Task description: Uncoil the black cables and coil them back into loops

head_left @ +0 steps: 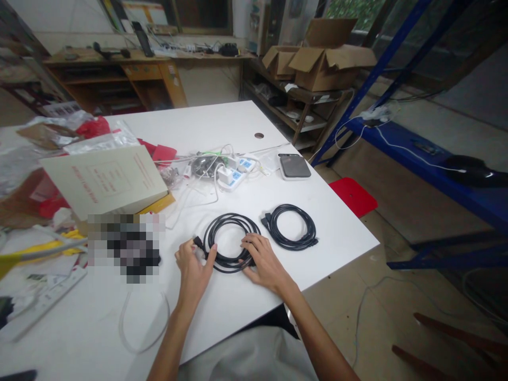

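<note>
A black cable coil (231,218) lies on the white table in front of me, wound in several loops. My left hand (194,264) grips its left side, thumb over the loops, beside the black plug (198,242) at the cable's end. On the coil's right side, my right hand (264,263) has its fingers over the loops and its thumb below them, closed on the cable. A second black cable coil (296,244) rests apart to the right, its plugs at the upper left and lower right; neither hand touches it.
White power strips (232,180) with plugs and wires sit beyond the coils. A flat dark-topped device (295,166) stands near the table's right edge. At left are a cardboard box (107,180), plastic bags and another power strip (51,296). A red stool (352,197) stands beside the table.
</note>
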A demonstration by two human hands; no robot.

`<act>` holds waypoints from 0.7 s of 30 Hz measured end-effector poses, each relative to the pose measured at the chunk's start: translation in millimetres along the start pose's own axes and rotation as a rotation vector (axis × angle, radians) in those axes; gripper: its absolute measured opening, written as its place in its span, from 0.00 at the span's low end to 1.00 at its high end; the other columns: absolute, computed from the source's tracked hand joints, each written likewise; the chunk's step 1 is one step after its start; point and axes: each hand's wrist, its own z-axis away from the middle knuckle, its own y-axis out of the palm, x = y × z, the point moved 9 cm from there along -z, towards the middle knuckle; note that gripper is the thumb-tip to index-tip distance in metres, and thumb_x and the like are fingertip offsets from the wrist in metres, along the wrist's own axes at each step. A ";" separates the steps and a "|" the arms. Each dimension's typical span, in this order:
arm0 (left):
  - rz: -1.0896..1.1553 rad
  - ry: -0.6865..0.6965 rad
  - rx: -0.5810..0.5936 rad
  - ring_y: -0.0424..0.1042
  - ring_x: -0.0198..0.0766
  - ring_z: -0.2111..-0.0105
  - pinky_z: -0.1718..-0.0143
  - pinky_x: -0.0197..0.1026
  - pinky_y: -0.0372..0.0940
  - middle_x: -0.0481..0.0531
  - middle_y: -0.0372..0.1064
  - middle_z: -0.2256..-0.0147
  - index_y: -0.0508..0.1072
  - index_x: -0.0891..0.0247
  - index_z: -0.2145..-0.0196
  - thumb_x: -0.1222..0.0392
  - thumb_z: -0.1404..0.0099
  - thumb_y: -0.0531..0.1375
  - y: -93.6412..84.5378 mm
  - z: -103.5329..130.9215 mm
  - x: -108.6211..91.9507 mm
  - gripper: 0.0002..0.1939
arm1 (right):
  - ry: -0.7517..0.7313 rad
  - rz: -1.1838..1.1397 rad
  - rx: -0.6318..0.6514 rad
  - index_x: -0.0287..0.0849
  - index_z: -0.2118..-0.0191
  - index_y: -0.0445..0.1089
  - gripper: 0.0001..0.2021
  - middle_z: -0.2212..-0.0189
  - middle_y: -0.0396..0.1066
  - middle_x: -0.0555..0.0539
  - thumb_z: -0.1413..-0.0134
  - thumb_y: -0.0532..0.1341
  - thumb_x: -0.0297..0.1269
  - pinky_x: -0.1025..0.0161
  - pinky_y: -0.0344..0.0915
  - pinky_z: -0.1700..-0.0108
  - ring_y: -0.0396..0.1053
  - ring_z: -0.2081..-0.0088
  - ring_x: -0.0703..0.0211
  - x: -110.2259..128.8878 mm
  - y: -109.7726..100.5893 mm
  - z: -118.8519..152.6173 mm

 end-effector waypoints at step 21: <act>-0.087 0.109 -0.023 0.70 0.59 0.43 0.37 0.63 0.59 0.67 0.71 0.44 0.66 0.63 0.39 0.44 0.26 0.58 -41.4 10.5 10.4 0.26 | 0.260 0.403 -0.220 0.41 0.41 0.73 0.19 0.43 0.74 0.35 0.25 0.59 0.49 0.43 0.65 0.39 0.71 0.40 0.42 -92.8 -74.3 65.8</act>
